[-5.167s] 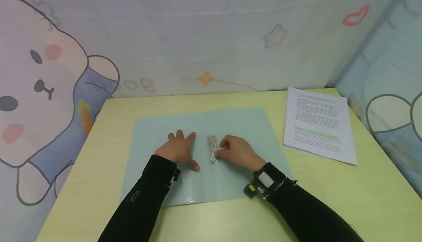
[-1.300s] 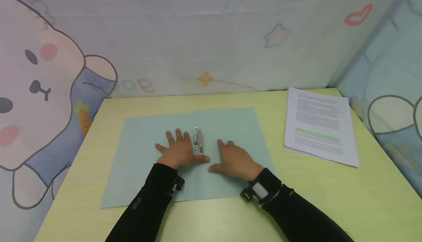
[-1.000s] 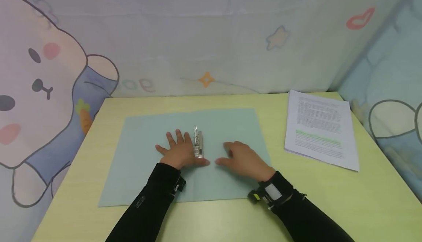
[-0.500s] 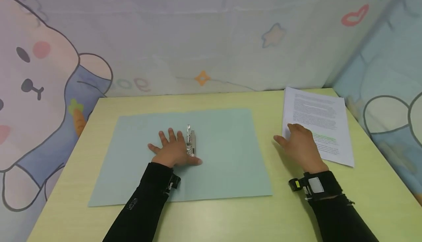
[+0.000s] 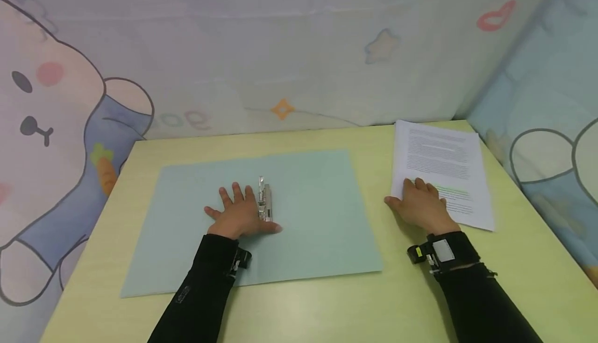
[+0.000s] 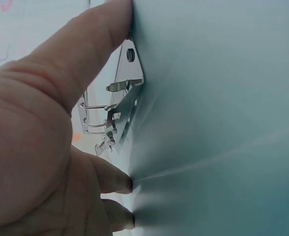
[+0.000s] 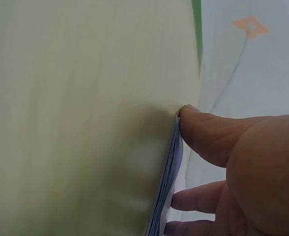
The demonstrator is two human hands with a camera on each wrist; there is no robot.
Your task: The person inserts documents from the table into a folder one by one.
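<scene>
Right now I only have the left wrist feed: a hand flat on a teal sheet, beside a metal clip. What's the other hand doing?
Observer: Right hand rests on the near left corner of a printed paper stack.
Operator: Corner off the table?
Observer: Cannot tell. The right wrist view shows the thumb against the stack's edge.
Operator: Where's the stack?
Observer: Right of the teal folder, apart from it, on the yellow table.

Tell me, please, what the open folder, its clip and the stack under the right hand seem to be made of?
Folder: likely thin matte plastic, pale green, smooth with a soft sheen; card is possible.
Clip: bright metal, with shiny stamped plate, rivet and wire prongs.
Stack: white printed paper, thin sheet edges visible at the thumb.
</scene>
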